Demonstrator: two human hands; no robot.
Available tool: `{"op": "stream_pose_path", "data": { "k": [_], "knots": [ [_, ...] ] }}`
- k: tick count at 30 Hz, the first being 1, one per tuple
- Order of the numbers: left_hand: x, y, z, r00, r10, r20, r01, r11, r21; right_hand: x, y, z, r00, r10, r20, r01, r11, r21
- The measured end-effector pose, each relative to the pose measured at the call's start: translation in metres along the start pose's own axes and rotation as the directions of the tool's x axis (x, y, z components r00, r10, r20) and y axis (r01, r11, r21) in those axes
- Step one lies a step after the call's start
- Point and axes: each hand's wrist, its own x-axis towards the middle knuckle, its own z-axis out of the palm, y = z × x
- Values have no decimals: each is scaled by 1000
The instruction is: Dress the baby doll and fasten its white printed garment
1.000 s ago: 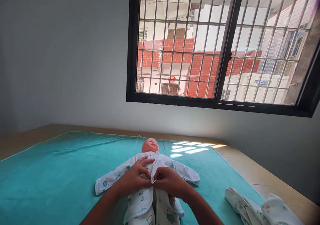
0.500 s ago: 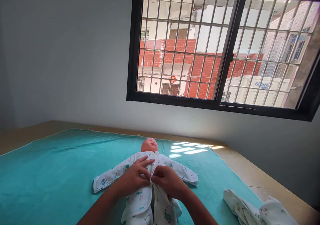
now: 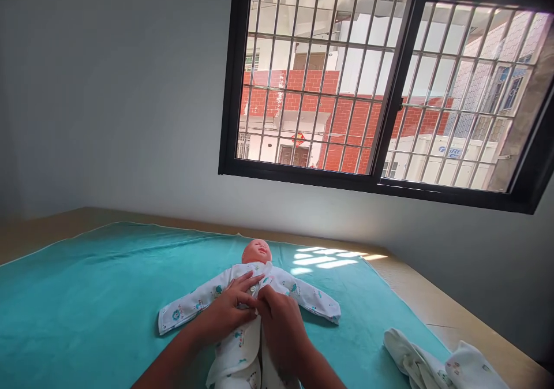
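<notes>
A baby doll (image 3: 257,251) lies on its back, dressed in a white printed baby jacket (image 3: 238,351) with long sleeves spread to both sides. Over the chest, my left hand (image 3: 231,308) pinches the jacket's front edge between thumb and forefinger, while its other fingers rest on the cloth. Beside it, touching at the fingertips, my right hand (image 3: 281,322) is closed on the same front opening. What exactly sits between the fingertips is hidden. Below the hands, the jacket's lower flaps and printed white cloth cover the doll's legs.
A turquoise sheet (image 3: 95,302) covers most of the wooden surface (image 3: 459,314). Crumpled white printed clothing (image 3: 441,366) lies at the lower right. Behind are a grey wall (image 3: 116,100) and a barred window with a black frame (image 3: 303,180). Sunlight patches fall near the doll's head.
My right hand has turned more upright and shifted slightly left, closer against my left hand. The left hand stays in nearly the same place on the jacket. The view has shifted a little.
</notes>
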Motion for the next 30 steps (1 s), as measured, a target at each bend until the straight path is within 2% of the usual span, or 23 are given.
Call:
{"op": "stream_pose_path", "data": {
  "k": [5,10,13,15,17,19,22,24,26,28,30],
  "knots": [
    [-5,9,1,999,-22,25,21,999,30,2,4,0,998,58,-21,-58,998,-14],
    [-4,3,5,1000,-13,2,13,998,56,1,4,2,998,69,-12,-68,997,39],
    [-2,-1,8,1000,17,-21,-15,997,80,2,5,0,999,52,-3,-51,987,151],
    [-1,-1,7,999,23,-49,-20,998,53,6,9,-7,999,8,51,-24,952,305],
    [-2,0,1,997,-1,-82,-2,999,-42,13,16,-22,992,-28,122,-35,875,483],
    [-6,3,-11,996,-30,-84,17,988,-150,19,27,-47,982,6,189,-120,791,600],
    [-16,2,-37,993,-87,-76,65,967,-246,23,46,-94,961,126,248,-258,734,628],
    [-26,-2,-54,986,-152,-67,126,945,-302,22,59,-125,953,162,258,-286,763,579],
    [-33,-6,-65,977,-213,-31,194,933,-304,17,74,-146,935,175,309,-317,802,506],
    [-34,-8,-66,963,-271,1,262,930,-258,12,92,-155,901,209,381,-359,851,384],
    [-30,-9,-58,950,-311,-31,299,935,-192,7,112,-153,846,334,415,-424,894,144]
  ]
}}
